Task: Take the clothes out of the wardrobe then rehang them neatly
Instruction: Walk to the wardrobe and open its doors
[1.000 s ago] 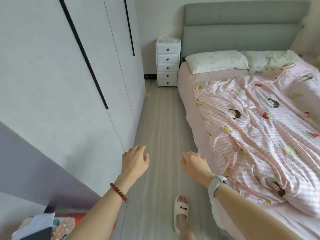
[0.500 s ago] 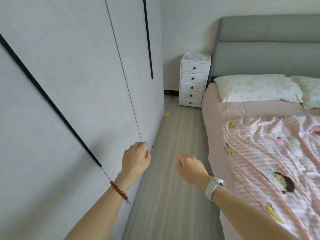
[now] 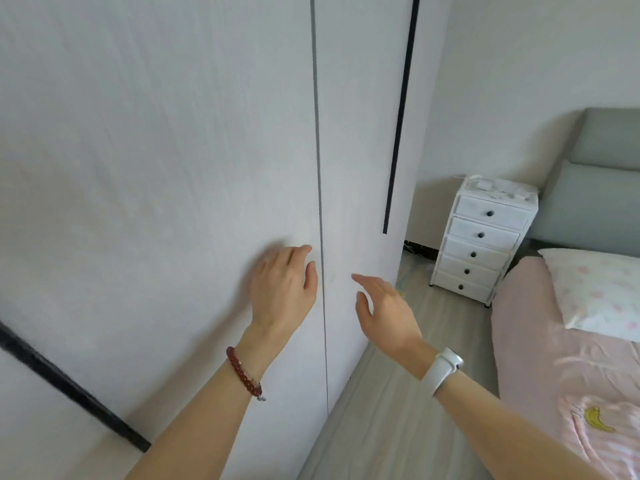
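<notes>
The white wardrobe (image 3: 156,168) fills the left and middle of the view, its doors closed, so no clothes show. A thin vertical gap (image 3: 318,168) runs between two doors, and a long black handle strip (image 3: 398,133) sits on the right door. My left hand (image 3: 282,289), with a red bead bracelet at the wrist, is open with relaxed fingers right at the left door's edge beside the gap. My right hand (image 3: 384,311), with a white wristband, is open and raised in front of the right door, fingers pointing toward it.
A white five-drawer chest (image 3: 481,244) stands against the far wall beside the wardrobe. The bed (image 3: 554,358) with pink bedding, a pillow (image 3: 599,289) and a grey headboard (image 3: 602,188) lies on the right. A strip of grey wood floor (image 3: 398,410) runs between wardrobe and bed.
The view has swung left and up toward the wardrobe. Both hands have risen from over the floor to the doors, on either side of the gap.
</notes>
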